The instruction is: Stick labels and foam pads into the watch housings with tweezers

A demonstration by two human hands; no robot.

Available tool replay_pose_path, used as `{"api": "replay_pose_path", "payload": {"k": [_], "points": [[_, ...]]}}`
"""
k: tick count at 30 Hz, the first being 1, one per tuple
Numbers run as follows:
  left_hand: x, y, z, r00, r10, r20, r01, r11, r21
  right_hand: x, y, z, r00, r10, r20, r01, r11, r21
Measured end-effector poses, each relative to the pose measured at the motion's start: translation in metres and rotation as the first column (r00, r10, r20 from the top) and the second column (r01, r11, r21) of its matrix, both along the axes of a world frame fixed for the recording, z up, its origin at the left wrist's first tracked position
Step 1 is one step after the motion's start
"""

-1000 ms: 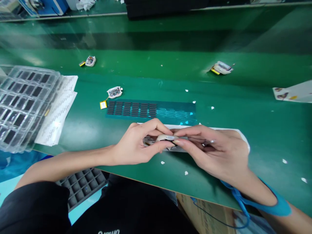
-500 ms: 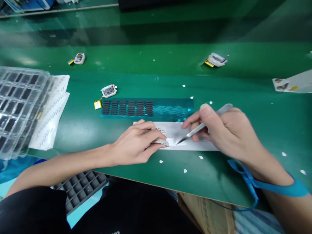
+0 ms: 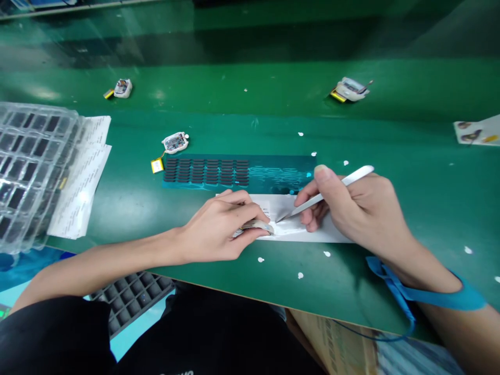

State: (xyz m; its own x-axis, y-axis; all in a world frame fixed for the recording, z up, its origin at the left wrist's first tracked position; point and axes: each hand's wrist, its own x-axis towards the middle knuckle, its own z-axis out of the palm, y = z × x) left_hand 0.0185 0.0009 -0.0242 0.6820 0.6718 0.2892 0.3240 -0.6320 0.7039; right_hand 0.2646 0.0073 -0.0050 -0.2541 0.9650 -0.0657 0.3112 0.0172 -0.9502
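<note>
Small white plastic device shell (image 3: 255,226), rounded and smooth, lies near the table's front edge on a white paper sheet (image 3: 312,235); left hand (image 3: 219,229) pinches it between thumb and fingertips, pressing it down. Right hand (image 3: 359,208) closed pen-style around slim silver metal tweezers (image 3: 324,196), tips touching the sheet just right of the shell. Beyond the hands: a teal film strip with rows of small black pads (image 3: 234,173). Clear ribbed plastic tray (image 3: 27,166) at the left edge.
</note>
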Motion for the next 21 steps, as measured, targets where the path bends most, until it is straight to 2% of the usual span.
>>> {"api": "replay_pose_path", "payload": {"k": [7, 10, 14, 18, 21], "points": [[0.001, 0.002, 0.0, 0.999, 0.002, 0.05, 0.002, 0.998, -0.068, 0.004, 0.002, -0.001, 0.999, 0.029, -0.021, -0.03, 0.998, -0.058], [0.001, 0.002, -0.001, 0.998, 0.009, 0.057, -0.005, 0.997, -0.077, 0.004, 0.006, 0.001, 0.996, 0.091, -0.02, -0.092, 0.991, -0.093], [0.002, 0.002, -0.002, 0.997, 0.014, 0.074, -0.009, 0.997, -0.077, 0.004, 0.01, 0.008, 0.988, 0.151, -0.026, -0.152, 0.988, -0.042], [0.002, 0.003, -0.002, 0.996, 0.018, 0.087, -0.008, 0.994, -0.11, 0.005, 0.008, 0.012, 0.993, 0.086, -0.083, -0.089, 0.995, -0.037], [0.002, 0.002, 0.0, 0.993, 0.042, 0.109, -0.028, 0.991, -0.131, 0.009, 0.009, 0.012, 0.998, 0.021, -0.058, -0.02, 1.0, 0.023]]}}
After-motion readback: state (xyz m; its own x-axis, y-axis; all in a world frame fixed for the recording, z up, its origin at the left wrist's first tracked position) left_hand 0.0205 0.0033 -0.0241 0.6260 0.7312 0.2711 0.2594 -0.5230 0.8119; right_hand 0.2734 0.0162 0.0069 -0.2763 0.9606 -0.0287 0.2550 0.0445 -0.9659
